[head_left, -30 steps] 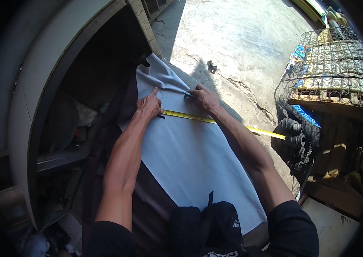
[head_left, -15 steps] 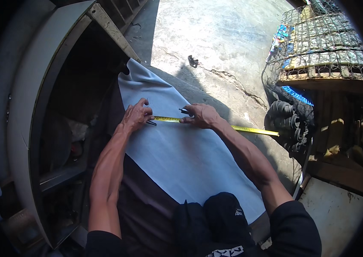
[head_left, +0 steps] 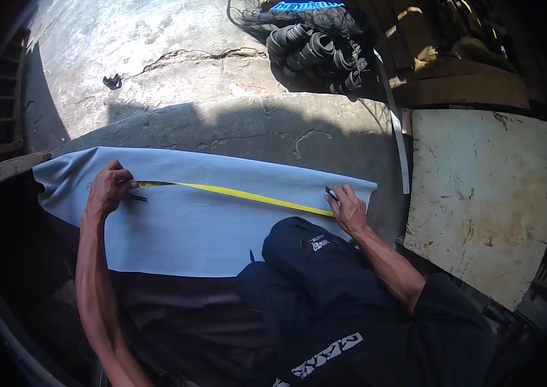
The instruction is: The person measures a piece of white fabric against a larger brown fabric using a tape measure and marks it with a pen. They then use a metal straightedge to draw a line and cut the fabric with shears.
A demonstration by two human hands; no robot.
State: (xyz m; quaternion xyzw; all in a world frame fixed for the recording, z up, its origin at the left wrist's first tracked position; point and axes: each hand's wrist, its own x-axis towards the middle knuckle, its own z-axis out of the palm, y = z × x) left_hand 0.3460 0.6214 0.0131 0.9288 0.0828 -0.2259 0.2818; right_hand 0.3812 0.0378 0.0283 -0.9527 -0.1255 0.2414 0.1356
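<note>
A light grey-blue sheet of fabric [head_left: 176,238] lies spread before me. Across it runs a yellow tape measure [head_left: 241,195], stretched between my hands. The fingers of my left hand [head_left: 107,188] pinch its darker end near the fabric's left side. A small dark strip [head_left: 136,197] shows just below those fingertips, too small to make out. Close to the fabric's right end, my right hand [head_left: 349,210] grips the tape, and a short black pen [head_left: 331,193] sticks out from its fingers. The tape beyond this hand is hidden.
Dark cloth [head_left: 189,309] lies below the fabric. A worn pale board [head_left: 480,200] stands at the right, beside a thin light strip [head_left: 399,142]. Coiled black bands [head_left: 315,51] are piled on the cracked concrete floor [head_left: 176,39]. A wooden edge [head_left: 9,169] borders the left.
My view has swung to the right. The right hand has slid away from the left along the tape to the fabric's right end, still holding the pen. The left hand keeps the tape's end.
</note>
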